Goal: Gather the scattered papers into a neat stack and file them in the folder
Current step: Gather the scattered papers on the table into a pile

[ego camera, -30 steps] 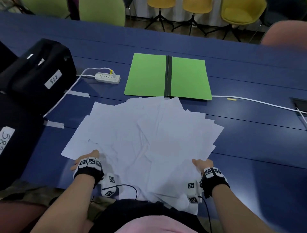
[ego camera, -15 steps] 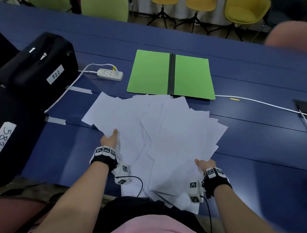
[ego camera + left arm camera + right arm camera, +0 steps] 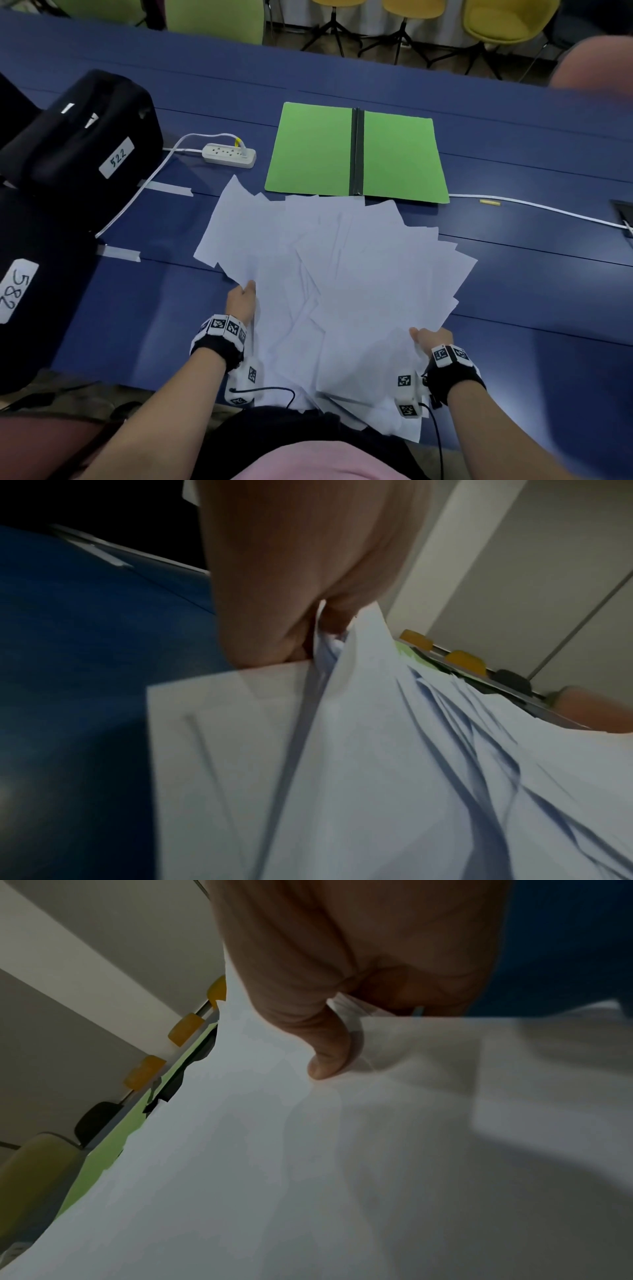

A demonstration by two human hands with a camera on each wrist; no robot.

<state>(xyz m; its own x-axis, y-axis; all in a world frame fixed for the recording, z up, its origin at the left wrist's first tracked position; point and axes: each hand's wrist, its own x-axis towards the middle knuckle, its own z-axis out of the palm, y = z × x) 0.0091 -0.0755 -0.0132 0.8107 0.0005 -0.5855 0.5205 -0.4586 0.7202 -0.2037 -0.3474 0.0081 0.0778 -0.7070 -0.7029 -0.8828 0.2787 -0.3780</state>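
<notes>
Several white papers (image 3: 346, 274) lie fanned in a loose, overlapping pile on the blue table (image 3: 531, 308), close to its front edge. My left hand (image 3: 241, 301) grips the pile's left edge, thumb on top and fingers hidden beneath the sheets (image 3: 377, 750). My right hand (image 3: 428, 339) holds the right near edge; in the right wrist view its thumb (image 3: 325, 1056) presses on the top sheet (image 3: 308, 1164). An open green folder (image 3: 356, 154) with a black spine lies flat just beyond the papers.
Two black cases (image 3: 78, 137) with number labels stand at the left. A white power strip (image 3: 228, 155) and its cord lie left of the folder. Another white cable (image 3: 541, 209) runs along the right. Yellow and green chairs (image 3: 507, 17) line the far side.
My left hand has slid right and forward along the papers' left edge, pushing the left sheets inward so the pile is narrower. The right hand has stayed at the right near edge.
</notes>
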